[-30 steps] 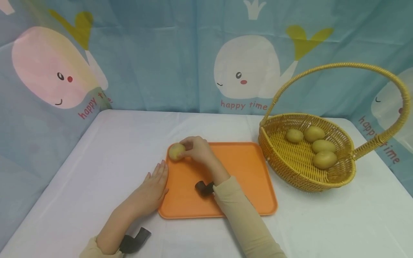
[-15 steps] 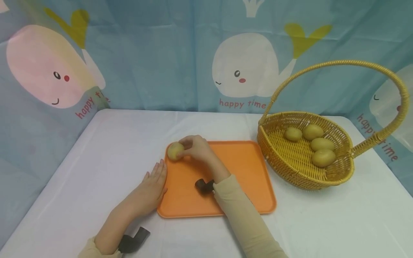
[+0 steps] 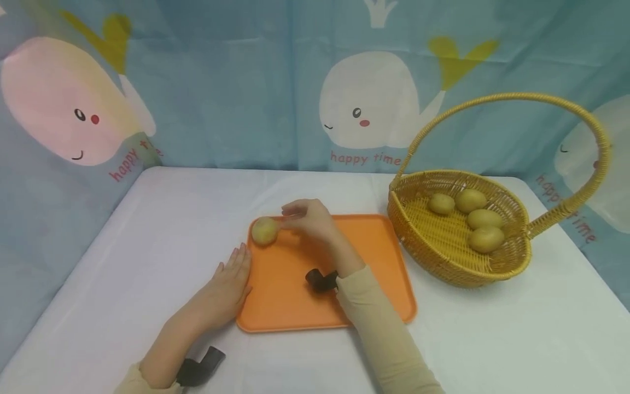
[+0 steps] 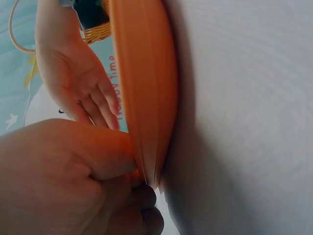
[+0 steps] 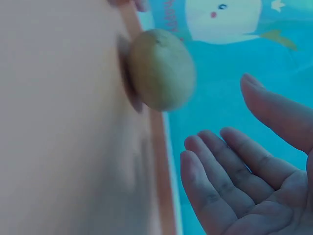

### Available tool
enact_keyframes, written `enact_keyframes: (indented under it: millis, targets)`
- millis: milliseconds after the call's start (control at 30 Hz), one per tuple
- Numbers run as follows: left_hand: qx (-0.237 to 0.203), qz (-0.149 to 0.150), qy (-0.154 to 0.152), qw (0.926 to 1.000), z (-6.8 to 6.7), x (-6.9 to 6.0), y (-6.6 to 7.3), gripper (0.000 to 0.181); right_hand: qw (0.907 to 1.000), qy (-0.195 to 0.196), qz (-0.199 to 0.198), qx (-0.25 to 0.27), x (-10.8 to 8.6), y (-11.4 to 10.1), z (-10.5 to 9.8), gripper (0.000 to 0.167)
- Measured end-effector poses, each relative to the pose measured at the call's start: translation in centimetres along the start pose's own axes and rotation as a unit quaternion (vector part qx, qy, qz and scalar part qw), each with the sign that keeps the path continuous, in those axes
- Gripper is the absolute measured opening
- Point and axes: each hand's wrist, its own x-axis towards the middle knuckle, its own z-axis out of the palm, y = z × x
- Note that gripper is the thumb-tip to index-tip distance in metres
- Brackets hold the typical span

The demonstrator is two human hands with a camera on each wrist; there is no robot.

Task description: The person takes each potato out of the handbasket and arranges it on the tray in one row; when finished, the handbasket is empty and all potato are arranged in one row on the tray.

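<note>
A round yellowish potato (image 3: 264, 231) lies in the far left corner of the orange tray (image 3: 280, 301). My right hand (image 3: 312, 221) is just to its right, with the fingers spread. In the right wrist view a gap separates the potato (image 5: 162, 71) from the right hand (image 5: 249, 186), whose palm and fingers hold nothing. My left hand (image 3: 223, 290) rests along the tray's left edge, its fingers stretched forward in the head view. The left wrist view shows the left hand (image 4: 68, 176) touching the tray rim (image 4: 146, 88); part of its fingers is hidden.
To the right of the tray stands a wicker basket (image 3: 418, 246) with a tall arched handle (image 3: 517, 97). Several potatoes (image 3: 485, 239) lie inside it. A white cloth (image 3: 172, 219) covers the table, and a blue whale-print curtain (image 3: 236, 98) hangs behind.
My right hand has let go of the potato and drawn back slightly to the right, its fingers opening. The potato stays in the tray corner. My left hand keeps its place at the tray.
</note>
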Motion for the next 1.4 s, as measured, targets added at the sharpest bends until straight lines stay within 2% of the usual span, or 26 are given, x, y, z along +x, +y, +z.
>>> enact_keyframes:
  millis: [67,200,467,667,867,1067,1167,1300,1400]
  targets:
    - [0.003,0.004,0.000,1.0000,0.0,0.1,0.0,0.062,0.9997,0.006,0.003,0.022,-0.4,-0.2,-0.8,0.039]
    - [0.000,0.010,0.003,0.9999,0.0,0.3,-0.1,0.061,0.9994,0.012,-0.007,0.033,-1.3,-0.7,-2.4,0.040]
    - [-0.001,0.012,0.011,0.9999,0.4,0.0,-0.7,0.062,0.9988,0.030,-0.038,-0.002,-4.0,-1.0,-5.3,0.037]
    - [0.005,0.014,0.016,0.9998,0.7,0.0,-1.2,0.063,0.9978,0.042,-0.050,-0.007,-6.4,-0.8,-7.9,0.036]
    - [0.008,0.023,0.016,0.9996,0.9,0.4,-1.3,0.064,0.9940,0.089,-0.064,-0.008,-9.5,-0.1,-11.4,0.036]
    - [0.008,0.026,0.014,0.9995,0.9,0.6,-1.3,0.064,0.9875,0.135,-0.058,-0.059,-12.7,0.9,-15.4,0.034]
    - [0.009,0.025,0.013,0.9996,0.9,0.6,-1.2,0.065,0.9860,0.144,-0.042,-0.073,-13.9,1.3,-17.2,0.037]
    - [0.011,0.027,0.013,0.9995,0.9,0.6,-1.3,0.065,0.9795,0.170,-0.028,-0.105,-15.6,1.7,-19.2,0.039]
    - [0.014,0.031,0.014,0.9993,1.0,0.6,-1.4,0.066,0.9707,0.192,-0.023,-0.143,-16.8,2.3,-20.7,0.040]
